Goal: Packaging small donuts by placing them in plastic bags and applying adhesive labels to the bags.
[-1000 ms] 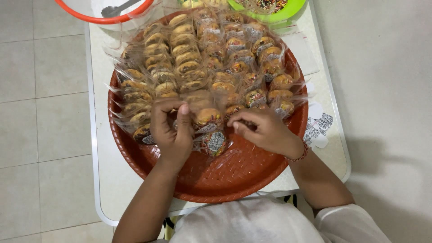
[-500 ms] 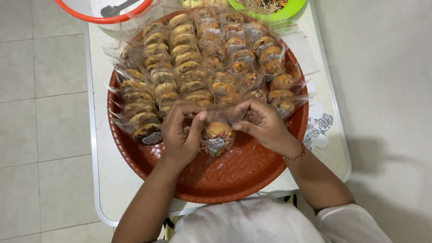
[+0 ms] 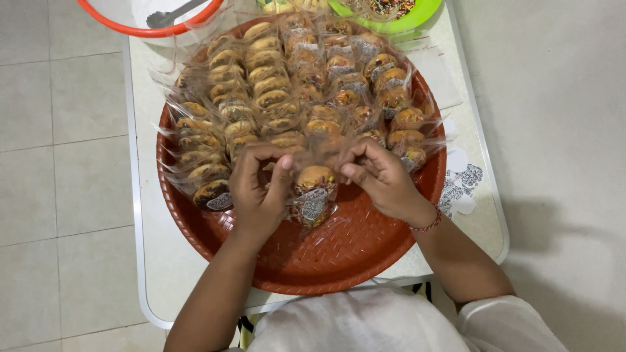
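Observation:
A round brown woven tray (image 3: pixel 339 254) lies on a small white table (image 3: pixel 153 274), its far half packed with several rows of wrapped pastries (image 3: pixel 274 85) in clear bags. Over the tray's middle, my left hand (image 3: pixel 257 186) and my right hand (image 3: pixel 381 176) both pinch the top of one clear bag holding a golden pastry (image 3: pixel 314 176). A round sticker shows on the bag's lower part (image 3: pixel 313 208). A red bracelet sits on my right wrist.
An orange-rimmed bowl (image 3: pixel 156 29) with a metal utensil stands at the table's far left. A green bowl (image 3: pixel 385 26) of sprinkles stands far right. Loose stickers (image 3: pixel 463 182) lie on the table right of the tray. Tiled floor surrounds the table.
Both hands came together from a row of pastries and lifted one bagged pastry toward the tray's middle. Now they hold its top edge between them.

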